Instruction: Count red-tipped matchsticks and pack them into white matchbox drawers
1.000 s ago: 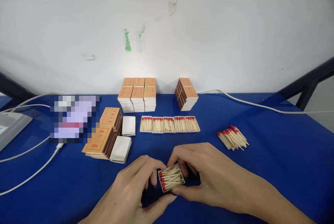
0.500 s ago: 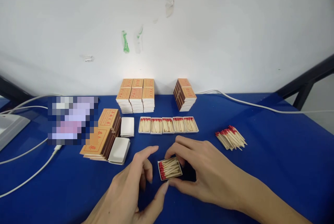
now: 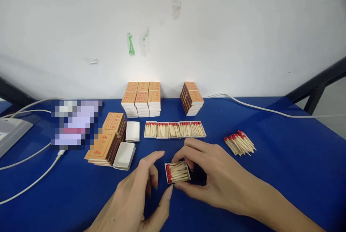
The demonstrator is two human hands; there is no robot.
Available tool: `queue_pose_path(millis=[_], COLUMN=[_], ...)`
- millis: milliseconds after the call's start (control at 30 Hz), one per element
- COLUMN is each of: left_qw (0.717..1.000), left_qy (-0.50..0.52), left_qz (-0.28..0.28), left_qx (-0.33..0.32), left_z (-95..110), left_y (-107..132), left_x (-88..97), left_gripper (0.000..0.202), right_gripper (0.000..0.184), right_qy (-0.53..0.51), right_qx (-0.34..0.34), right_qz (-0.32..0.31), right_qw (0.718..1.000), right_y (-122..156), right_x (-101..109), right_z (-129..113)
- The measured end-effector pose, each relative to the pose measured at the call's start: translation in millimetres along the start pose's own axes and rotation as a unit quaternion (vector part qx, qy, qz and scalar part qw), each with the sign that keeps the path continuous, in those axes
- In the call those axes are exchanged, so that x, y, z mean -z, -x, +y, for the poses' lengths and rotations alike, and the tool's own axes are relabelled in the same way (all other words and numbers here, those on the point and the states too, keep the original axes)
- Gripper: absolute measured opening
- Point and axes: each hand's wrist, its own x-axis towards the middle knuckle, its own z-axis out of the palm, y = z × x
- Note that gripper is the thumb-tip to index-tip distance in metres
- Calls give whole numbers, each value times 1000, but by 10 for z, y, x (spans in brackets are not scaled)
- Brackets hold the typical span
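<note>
A small white tray filled with red-tipped matches (image 3: 177, 172) lies on the blue table (image 3: 283, 174) in front of me. My right hand (image 3: 209, 174) grips it at its right end, thumb below and fingers above. My left hand (image 3: 140, 196) hovers just left of the tray with fingers apart, holding nothing. A row of several filled match trays (image 3: 174, 129) lies just beyond. A loose bundle of matches (image 3: 240, 142) rests to the right.
Stacks of orange matchboxes (image 3: 141, 98) and a smaller stack (image 3: 191, 97) stand by the white wall. Orange sleeves (image 3: 108, 138) and empty white trays (image 3: 128, 145) lie at left. White cables (image 3: 32, 174) and a grey device (image 3: 10, 133) sit far left.
My left hand has let go of the tray and opened. The right hand has set the tray flat on the table, a little farther from me.
</note>
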Motion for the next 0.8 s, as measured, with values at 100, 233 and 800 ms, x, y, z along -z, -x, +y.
queue_pose_path(millis=[100,233,800], left_qw=[1000,1000,998], left_qy=[3,3,-2], left_qz=[0,-3,-32], left_qx=[-2,-3,-56], left_z=[-2,3,-9], left_y=[1,-20,-60], left_x=[2,8,-20], left_gripper=[53,54,69], right_gripper=[31,28,38], right_qy=[8,13,-46], right_qx=[0,-11,-40], right_qz=[10,-10,-62], right_qw=[1000,1000,996], right_y=[-1,1,0], right_x=[0,19,34], right_z=[-4,-2,-57])
